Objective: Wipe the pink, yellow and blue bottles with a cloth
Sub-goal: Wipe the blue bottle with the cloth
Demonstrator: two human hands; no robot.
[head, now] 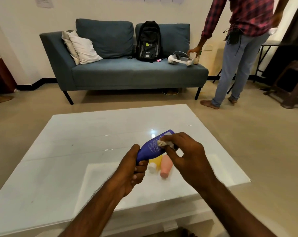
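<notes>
My left hand (133,168) grips the cap end of the blue bottle (152,147), held tilted above the white table (76,151) with its base pointing up and away. My right hand (187,154) pinches a small whitish cloth (162,143) against the bottle's upper side. Below the blue bottle, the pink bottle (165,166) lies on the table. The yellow bottle (156,160) with a white cap lies just left of it, partly hidden by the blue bottle and my left hand.
A blue sofa (127,72) stands beyond the table with pillows, a black backpack (149,41) and a white headset (180,59). A person in a plaid shirt and jeans (235,53) stands at its right end. A brown stool (290,82) is at far right.
</notes>
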